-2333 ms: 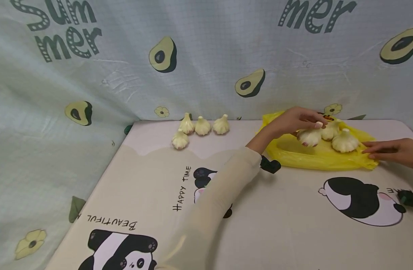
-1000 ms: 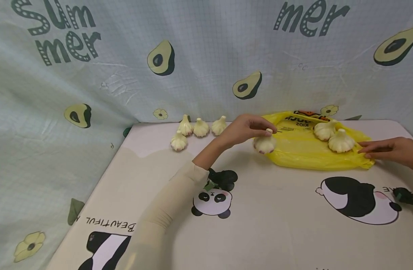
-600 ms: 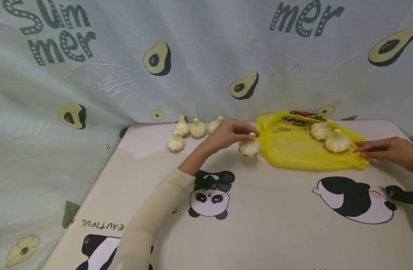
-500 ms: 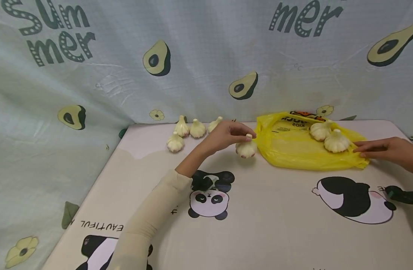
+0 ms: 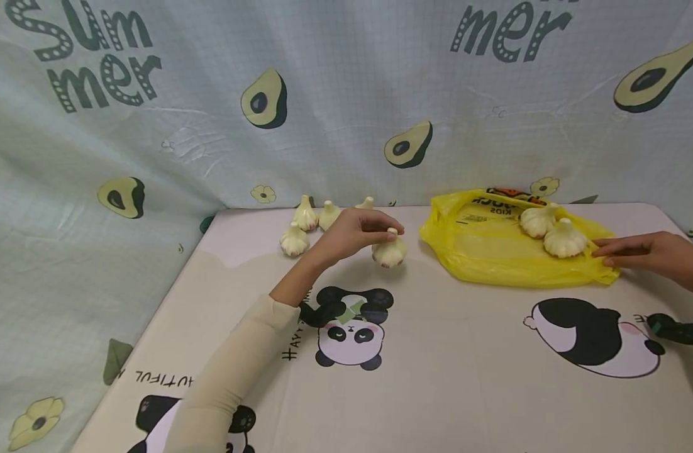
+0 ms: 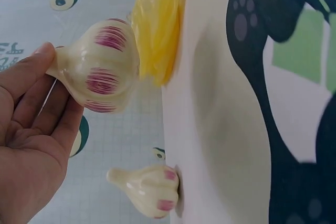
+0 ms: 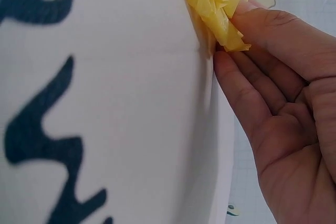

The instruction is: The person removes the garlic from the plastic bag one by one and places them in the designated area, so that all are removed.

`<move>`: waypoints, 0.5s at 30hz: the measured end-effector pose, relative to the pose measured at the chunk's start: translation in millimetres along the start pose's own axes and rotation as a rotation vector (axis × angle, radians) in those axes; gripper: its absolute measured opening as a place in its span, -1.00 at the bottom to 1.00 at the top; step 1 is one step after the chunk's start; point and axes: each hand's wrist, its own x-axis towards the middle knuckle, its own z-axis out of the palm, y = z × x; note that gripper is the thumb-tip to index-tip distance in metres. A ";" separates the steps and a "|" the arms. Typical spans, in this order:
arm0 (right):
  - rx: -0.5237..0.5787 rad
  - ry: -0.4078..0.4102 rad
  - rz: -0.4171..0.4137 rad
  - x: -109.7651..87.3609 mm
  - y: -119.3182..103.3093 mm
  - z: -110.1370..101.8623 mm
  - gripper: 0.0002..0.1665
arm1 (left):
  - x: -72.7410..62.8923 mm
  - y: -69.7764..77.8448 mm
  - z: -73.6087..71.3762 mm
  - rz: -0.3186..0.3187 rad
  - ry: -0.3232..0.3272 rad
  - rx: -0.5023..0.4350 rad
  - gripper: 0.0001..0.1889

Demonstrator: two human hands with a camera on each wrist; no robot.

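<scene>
My left hand (image 5: 352,238) pinches a garlic bulb (image 5: 389,253) by its stem, held above the table between the yellow bag and the other bulbs. In the left wrist view the same garlic bulb (image 6: 102,69) shows purple streaks, with thumb and fingertips of the left hand (image 6: 37,119) at its neck. At the right, my right hand (image 5: 658,255) pinches the end of a yellow plastic bag (image 5: 493,255); its crumpled edge (image 6: 157,30) appears behind the held bulb. Two garlic bulbs (image 5: 565,239) lie on the bag. In the right wrist view the right hand (image 7: 283,93) grips bunched yellow plastic (image 7: 218,3).
Several garlic bulbs (image 5: 294,239) stand at the table's back left, some partly hidden behind the left hand. The pale table cover (image 5: 437,390) carries panda prints. A curtain with avocado prints (image 5: 335,82) hangs behind and to the left.
My left hand has lifted a garlic bulb off the yellow bag and carried it leftward, toward the other bulbs. The right hand keeps its hold at the bag's right end.
</scene>
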 end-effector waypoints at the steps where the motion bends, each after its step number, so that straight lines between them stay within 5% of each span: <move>1: 0.001 0.001 -0.001 0.3 0.5 0.3 0.26 | -1.6 -1.3 -1.8 -0.008 0.008 0.003 -0.81; 15: -0.008 0.020 -0.020 2.8 4.2 1.5 0.09 | -22.7 -9.8 -24.4 -0.027 0.058 0.061 -0.83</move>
